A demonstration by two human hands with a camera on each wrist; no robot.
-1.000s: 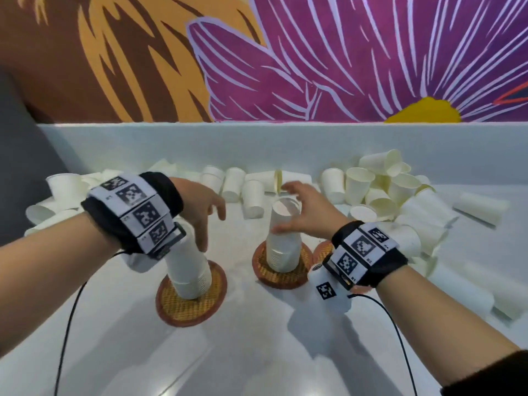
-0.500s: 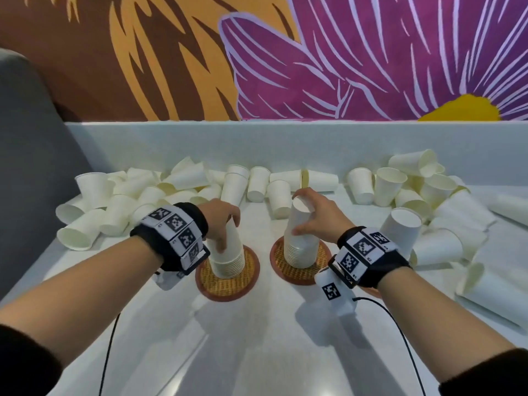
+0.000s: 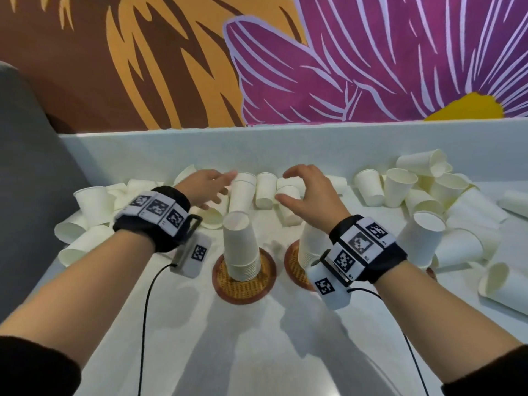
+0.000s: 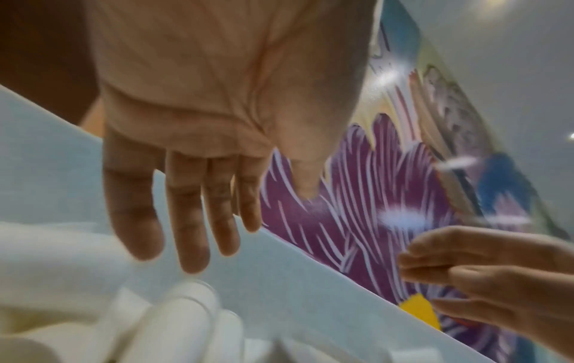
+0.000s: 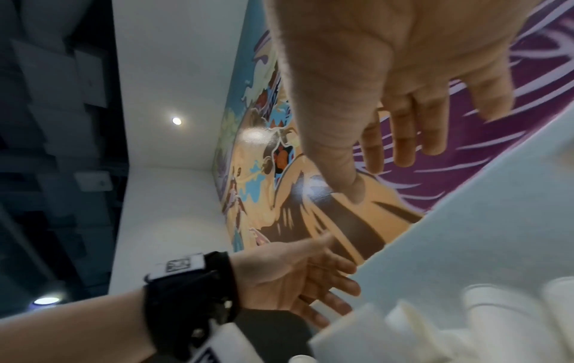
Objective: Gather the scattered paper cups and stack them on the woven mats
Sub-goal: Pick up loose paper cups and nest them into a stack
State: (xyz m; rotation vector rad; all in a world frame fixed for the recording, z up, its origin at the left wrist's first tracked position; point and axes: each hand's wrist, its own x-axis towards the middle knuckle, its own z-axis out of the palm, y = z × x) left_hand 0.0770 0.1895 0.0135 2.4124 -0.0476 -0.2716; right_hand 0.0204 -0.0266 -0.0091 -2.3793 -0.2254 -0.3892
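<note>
Now two hands, left hand point(image 3: 206, 186) and right hand point(image 3: 310, 193), fingers spread, holding nothing; two cup stacks point(image 3: 241, 247), two woven mats point(image 3: 245, 288).

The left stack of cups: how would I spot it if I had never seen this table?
Look at the white table below the flower mural. Near its middle lie two round woven mats; the left stack of cups stands upside down on the left mat. Unlike the loose cups behind, it is nested and fully visible.

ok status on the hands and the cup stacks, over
Left hand and right hand open, empty, over loose cups. Two stacks upright on woven mats. Nothing blocking.
</note>
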